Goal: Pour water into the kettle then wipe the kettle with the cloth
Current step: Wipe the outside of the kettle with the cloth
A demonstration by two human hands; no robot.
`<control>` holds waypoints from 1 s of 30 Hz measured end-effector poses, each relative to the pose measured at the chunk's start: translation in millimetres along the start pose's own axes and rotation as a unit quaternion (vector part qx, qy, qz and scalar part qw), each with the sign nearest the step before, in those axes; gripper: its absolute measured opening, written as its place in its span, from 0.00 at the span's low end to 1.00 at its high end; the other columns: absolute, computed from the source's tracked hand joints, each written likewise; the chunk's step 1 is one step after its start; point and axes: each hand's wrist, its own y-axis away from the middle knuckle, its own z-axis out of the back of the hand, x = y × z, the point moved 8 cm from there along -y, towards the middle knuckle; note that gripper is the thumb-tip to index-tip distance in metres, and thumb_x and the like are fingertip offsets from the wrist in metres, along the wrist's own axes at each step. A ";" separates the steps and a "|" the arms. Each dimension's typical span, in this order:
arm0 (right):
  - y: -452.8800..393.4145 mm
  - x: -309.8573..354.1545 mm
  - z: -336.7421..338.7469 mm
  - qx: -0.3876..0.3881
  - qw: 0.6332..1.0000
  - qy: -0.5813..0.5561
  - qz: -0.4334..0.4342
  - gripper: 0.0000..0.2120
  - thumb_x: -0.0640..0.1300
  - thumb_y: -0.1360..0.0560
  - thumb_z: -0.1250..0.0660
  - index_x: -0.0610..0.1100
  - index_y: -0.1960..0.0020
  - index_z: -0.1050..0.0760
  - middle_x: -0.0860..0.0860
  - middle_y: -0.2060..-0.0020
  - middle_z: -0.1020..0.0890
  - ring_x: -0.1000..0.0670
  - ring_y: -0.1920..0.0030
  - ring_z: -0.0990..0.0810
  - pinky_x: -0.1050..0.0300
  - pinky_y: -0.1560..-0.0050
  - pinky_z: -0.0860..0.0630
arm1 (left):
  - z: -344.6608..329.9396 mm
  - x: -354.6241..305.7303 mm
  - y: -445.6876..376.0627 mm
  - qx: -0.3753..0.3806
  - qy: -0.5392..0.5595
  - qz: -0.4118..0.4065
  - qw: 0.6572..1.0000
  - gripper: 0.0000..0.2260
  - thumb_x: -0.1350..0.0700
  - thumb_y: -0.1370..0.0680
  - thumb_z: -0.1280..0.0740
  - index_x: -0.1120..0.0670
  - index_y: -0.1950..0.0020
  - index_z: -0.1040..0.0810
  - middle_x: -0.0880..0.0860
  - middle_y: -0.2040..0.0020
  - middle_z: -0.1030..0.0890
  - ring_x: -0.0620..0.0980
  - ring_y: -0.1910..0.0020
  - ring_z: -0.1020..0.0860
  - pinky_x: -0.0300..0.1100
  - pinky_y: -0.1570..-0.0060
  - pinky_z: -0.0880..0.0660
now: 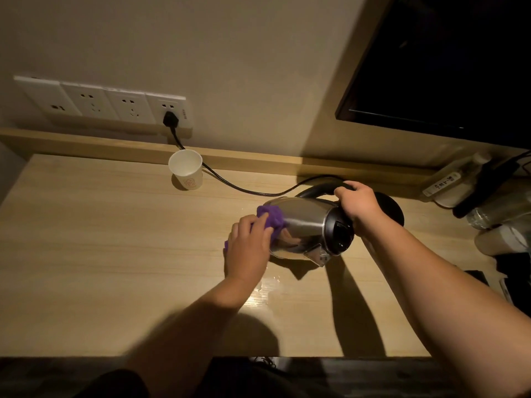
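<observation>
I see the stainless-steel electric kettle w/ black lid and black handle (304, 225) tipped on its side, mid-right of the light wood-grain counter (100, 254). Base end points left/far, lid end faces near-right, spout down toward the counter. Can't tell if the body touches the counter or is held just above; dark shadow sits right under it.

My right hand (360, 203) is wrapped around the kettle's handle at the far-right side, fingers (344, 189) curled closed over the grip. Just behind that hand is the round black kettle base (393, 209), flat on the counter.

My left hand (248, 248) holds the crumpled purple cloth (271, 216) against the kettle's left/base end. Fingers bent and pressed together over the cloth, thumb side on top; a bit of purple also sticks out under the hand on the left.

Wet glossy patch (267, 291) on the counter, near side of the kettle, btwn my forearms.

White paper cup (186, 172) stands upright at the far edge, well apart from the kettle. Black power cord (230, 183) runs from the black plug (170, 119) in the white wall socket strip (100, 103), past the cup on its right, to the kettle base area. Clutter at far right too dim/blurry to ID.
</observation>
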 end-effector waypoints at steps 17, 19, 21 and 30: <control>-4.9 -17.4 13.6 -0.034 0.995 -0.062 -0.075 0.21 0.41 0.22 0.36 0.44 0.29 0.29 0.41 0.45 0.20 0.42 0.55 0.19 0.50 0.55 0.21 | -19.9 24.2 22.3 0.033 0.001 0.042 0.999 0.17 0.51 0.19 0.41 0.51 0.30 0.30 0.52 0.37 0.28 0.48 0.41 0.30 0.43 0.43 0.30; -5.1 -14.9 13.2 -0.034 0.996 -0.054 -0.070 0.20 0.41 0.22 0.36 0.44 0.30 0.29 0.41 0.46 0.20 0.43 0.57 0.20 0.53 0.61 0.23 | -14.2 13.5 21.5 0.018 0.011 0.025 0.999 0.17 0.50 0.19 0.41 0.50 0.30 0.31 0.52 0.38 0.28 0.48 0.42 0.30 0.42 0.43 0.31; -6.6 -10.5 10.2 -0.028 0.997 -0.045 -0.061 0.20 0.41 0.22 0.36 0.43 0.30 0.29 0.42 0.46 0.20 0.43 0.57 0.20 0.54 0.62 0.24 | -9.0 -21.3 25.2 0.004 0.018 -0.054 0.998 0.18 0.49 0.21 0.40 0.49 0.32 0.32 0.52 0.41 0.27 0.49 0.44 0.28 0.43 0.46 0.30; -3.8 -3.2 7.5 0.009 0.999 -0.013 -0.040 0.21 0.40 0.21 0.36 0.45 0.28 0.31 0.43 0.48 0.21 0.42 0.54 0.19 0.52 0.59 0.21 | -13.5 24.5 17.7 0.032 0.021 0.024 0.999 0.15 0.52 0.20 0.39 0.50 0.33 0.30 0.52 0.38 0.28 0.49 0.43 0.29 0.44 0.44 0.29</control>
